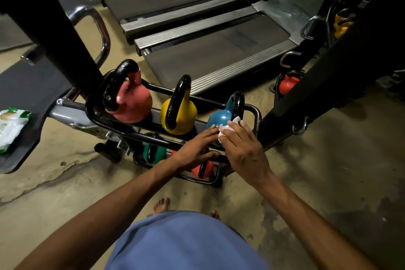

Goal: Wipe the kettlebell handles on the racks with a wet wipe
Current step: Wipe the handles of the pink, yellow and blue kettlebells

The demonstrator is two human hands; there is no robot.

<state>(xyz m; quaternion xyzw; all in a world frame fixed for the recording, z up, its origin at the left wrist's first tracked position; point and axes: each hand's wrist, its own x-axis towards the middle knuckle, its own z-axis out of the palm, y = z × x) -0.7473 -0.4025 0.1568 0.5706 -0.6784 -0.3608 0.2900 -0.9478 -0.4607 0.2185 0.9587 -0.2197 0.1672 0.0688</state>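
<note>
Stained, cracked concrete floor (306, 171), two treadmills (208, 50) behind. On the top rail of the black rack (255, 114), the blue kettlebell (219, 119) stands at the right end. The right hand (245, 153) presses a white wet wipe (228, 130) against the base of its black handle (238, 103), fingers seemingly curled round the wipe. The left hand (197, 149) lies straight-fingered, slightly spread, on the bell's body.

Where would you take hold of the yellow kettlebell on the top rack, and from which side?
By the top arch of its black handle, from above. The yellow kettlebell sits upright on the rack with the handle standing clear over its body. The pink kettlebell and blue kettlebell flank it, so side access looks tighter.
</note>
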